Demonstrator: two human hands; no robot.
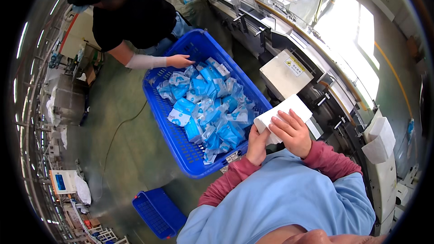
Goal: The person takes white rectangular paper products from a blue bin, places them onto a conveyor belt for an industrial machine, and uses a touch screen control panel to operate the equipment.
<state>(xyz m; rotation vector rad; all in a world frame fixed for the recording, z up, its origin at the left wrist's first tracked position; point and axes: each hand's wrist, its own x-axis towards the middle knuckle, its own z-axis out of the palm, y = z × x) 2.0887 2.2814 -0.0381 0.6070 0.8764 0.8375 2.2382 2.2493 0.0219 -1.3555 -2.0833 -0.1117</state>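
1. Blue basket (181,151), large, slotted walls: the landmark for all places below.
2. White stack (285,107), apparently thin, soft sheets: one, at the basket's right-hand end in view, partly overlapping its rim; whether it touches the rim cannot be told. Left end slightly curled.
3. Left hand (257,148): one, at the basket's near right corner, gripping the stack's left end; fingers beneath largely hidden. Advice: support from below, with light pressure, to avoid creasing.
4. Right hand (294,134): one, farther right of the basket, laid on the stack's top with fingers extended and slightly apart, not visibly pinching. Advice: press evenly with flat fingers, so the layers stay together and the edges line up.
5. Blue-and-white packs (212,108): many, heaped loosely inside the basket. Advice: hold the stack level above them, lest loose sheets slip among them.
6. Co-worker's hand (181,61): over the basket's far left part, near the packs. Advice: leave it room.
7. Metal box (282,77), pale: right of the basket, near the stack. Advice: guard the stack's far edge from knocks.
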